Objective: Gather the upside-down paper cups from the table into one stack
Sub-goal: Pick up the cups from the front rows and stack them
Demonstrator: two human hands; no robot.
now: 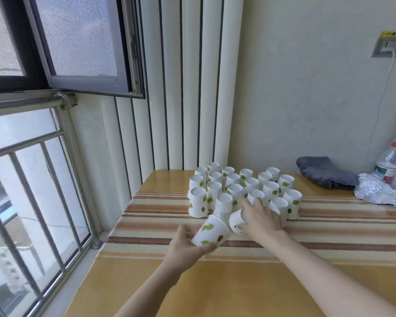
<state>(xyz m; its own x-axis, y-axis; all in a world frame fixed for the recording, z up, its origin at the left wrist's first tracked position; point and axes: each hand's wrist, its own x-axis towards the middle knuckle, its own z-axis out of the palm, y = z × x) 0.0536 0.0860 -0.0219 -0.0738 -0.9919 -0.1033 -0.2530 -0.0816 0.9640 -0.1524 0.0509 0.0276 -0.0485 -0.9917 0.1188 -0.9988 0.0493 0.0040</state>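
Note:
Several white paper cups with green leaf prints (234, 191) stand upside down in a tight cluster on the striped table (329, 227). My left hand (185, 245) grips one cup (212, 232) by its wide rim, tilted with its base pointing up and to the right, just above the table. My right hand (261, 219) is wrapped around a second cup (237, 221) at the cluster's front edge; that cup lies tilted on its side, its open mouth facing me. The two held cups are close together, almost touching.
A folded grey cloth (325, 171) lies at the back right, beside crumpled foil (380, 191) and a plastic bottle with a red cap (391, 163). A window with metal bars (32, 179) runs along the table's left side. The wall stands right behind the cups.

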